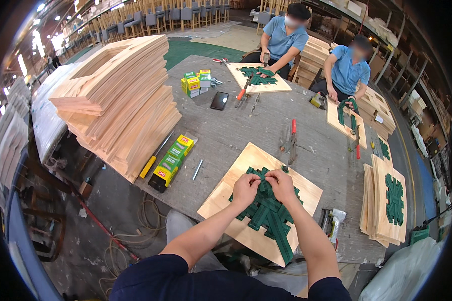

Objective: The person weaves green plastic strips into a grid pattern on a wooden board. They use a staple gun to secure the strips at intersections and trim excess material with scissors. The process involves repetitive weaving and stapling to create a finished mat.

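A light plywood board [306,187] lies in front of me on the table, its middle covered by interlaced dark green webbing straps [268,208]. One long strap end hangs over the board's near edge. My left hand [246,189] and my right hand [282,184] meet near the far part of the weave, a small gap between them. Both are closed, fingers pinched on the green webbing; the fingertips partly hide what they grip. To the right of my right forearm lies a silver staple gun [336,220].
Left stands a tall stack of plywood frames [120,95], beside a green-yellow box [175,158] and a yellow-handled tool [148,166]. Red-handled pliers [293,128] and a phone [219,100] lie farther off. Strapped boards [394,200] are piled right. Two co-workers [286,40] work opposite.
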Action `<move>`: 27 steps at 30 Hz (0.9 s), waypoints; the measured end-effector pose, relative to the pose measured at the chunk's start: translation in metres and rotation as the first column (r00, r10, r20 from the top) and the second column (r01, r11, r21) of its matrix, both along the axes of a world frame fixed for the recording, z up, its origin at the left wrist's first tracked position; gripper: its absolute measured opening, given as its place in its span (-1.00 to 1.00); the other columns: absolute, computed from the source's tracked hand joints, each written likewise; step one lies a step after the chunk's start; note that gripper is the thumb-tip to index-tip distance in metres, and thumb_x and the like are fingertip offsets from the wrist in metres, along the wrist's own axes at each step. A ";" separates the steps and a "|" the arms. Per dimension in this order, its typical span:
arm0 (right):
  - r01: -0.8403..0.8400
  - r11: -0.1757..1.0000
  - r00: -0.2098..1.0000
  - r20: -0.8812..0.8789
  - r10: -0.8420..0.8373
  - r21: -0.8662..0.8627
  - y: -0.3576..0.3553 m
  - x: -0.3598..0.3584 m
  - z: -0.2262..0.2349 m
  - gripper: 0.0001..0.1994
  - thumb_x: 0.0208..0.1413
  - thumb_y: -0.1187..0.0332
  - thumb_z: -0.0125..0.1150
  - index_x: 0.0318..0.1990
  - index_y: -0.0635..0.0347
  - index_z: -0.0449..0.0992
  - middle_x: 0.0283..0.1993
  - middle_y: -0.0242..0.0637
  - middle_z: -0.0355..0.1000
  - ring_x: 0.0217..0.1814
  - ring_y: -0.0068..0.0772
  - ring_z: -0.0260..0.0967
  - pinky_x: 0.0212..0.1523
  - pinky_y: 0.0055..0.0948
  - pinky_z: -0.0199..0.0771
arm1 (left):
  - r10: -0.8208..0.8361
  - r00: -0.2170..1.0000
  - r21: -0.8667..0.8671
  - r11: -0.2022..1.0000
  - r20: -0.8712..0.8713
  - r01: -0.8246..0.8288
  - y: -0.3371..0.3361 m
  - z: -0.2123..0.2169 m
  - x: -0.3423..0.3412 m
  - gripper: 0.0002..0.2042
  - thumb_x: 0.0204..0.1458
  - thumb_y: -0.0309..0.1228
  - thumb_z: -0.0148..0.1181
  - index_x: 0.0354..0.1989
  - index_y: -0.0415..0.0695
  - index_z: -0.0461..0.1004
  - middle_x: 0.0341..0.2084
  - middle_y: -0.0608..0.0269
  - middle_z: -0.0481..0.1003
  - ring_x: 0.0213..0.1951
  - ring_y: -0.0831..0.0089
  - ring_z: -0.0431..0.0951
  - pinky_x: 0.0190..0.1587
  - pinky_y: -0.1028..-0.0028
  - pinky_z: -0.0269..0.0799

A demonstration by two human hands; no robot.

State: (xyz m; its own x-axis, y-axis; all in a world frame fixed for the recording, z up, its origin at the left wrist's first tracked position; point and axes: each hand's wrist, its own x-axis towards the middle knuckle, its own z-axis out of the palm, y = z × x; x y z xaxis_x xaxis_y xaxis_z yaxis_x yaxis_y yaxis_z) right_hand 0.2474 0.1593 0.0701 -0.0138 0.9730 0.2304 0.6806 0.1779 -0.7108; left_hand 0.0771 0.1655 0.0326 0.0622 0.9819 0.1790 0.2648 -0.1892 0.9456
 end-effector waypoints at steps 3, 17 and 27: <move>0.077 0.992 0.996 -0.035 -0.081 -0.102 0.029 0.001 -0.019 -0.84 0.14 0.39 0.33 -0.17 0.22 0.65 -0.20 -0.08 0.61 -0.14 -0.05 0.58 -0.08 -0.21 0.54 | -0.018 0.997 -0.090 0.996 -0.078 0.010 0.028 0.001 0.005 -0.83 0.13 -0.39 0.28 -0.20 -0.23 0.66 -0.31 0.05 0.67 -0.28 0.21 0.67 -0.16 0.28 0.56; 0.314 0.904 0.943 0.208 -0.260 -0.290 0.101 -0.017 -0.049 -0.84 0.02 0.34 0.41 -0.26 0.20 0.70 -0.22 -0.07 0.64 -0.12 -0.08 0.61 -0.03 -0.19 0.56 | 0.005 0.852 -0.191 0.974 -0.523 -0.122 0.085 -0.001 0.014 -0.81 0.09 -0.34 0.32 -0.14 -0.08 0.63 -0.15 0.12 0.61 -0.12 0.13 0.65 -0.08 0.14 0.55; 0.321 0.883 0.942 0.214 -0.259 -0.342 0.108 -0.012 -0.041 -0.77 -0.02 0.28 0.43 -0.22 0.16 0.69 -0.20 -0.08 0.65 -0.08 -0.10 0.61 0.01 -0.18 0.57 | -0.063 0.592 0.183 0.920 -0.803 0.346 0.035 -0.025 -0.012 -0.46 0.34 -0.11 -0.02 0.44 -0.04 0.24 0.43 0.19 0.25 0.47 -0.13 0.09 0.44 -0.20 -0.05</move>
State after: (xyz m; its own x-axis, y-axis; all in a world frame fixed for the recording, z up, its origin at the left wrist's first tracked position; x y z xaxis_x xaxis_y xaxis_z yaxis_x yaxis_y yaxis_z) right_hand 0.2357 0.2668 0.0286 0.2763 0.9529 -0.1250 0.7695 -0.2973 -0.5652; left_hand 0.0653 0.2003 0.0081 0.5069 0.8306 0.2308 0.7795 -0.5559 0.2887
